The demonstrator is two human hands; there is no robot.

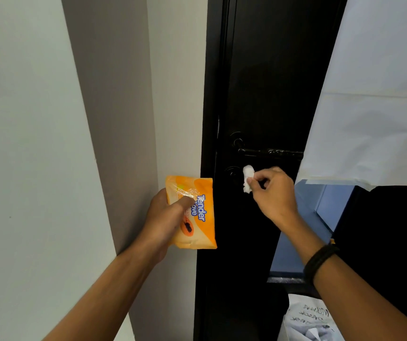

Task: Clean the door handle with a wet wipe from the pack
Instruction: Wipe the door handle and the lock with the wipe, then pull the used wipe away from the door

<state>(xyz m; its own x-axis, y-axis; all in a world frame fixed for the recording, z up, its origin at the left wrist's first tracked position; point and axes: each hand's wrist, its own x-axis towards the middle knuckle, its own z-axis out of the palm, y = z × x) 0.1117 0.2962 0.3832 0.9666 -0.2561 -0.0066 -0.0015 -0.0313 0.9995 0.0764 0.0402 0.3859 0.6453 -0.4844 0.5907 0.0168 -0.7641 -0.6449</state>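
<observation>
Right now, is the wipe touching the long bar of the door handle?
No, the right hand holds the crumpled wipe below the door handle, with dark door showing between them.

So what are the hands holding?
The left hand grips the orange wipe pack by its left side. The right hand pinches a scrunched white wipe in its fingertips.

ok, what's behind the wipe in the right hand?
The bunched white wipe, pinched by the right hand, sits against the black door, below the lever handle. A dark round fitting shows beside it; the rest is covered.

Open gap between handle (270, 152) and wipe (247, 178)
</observation>
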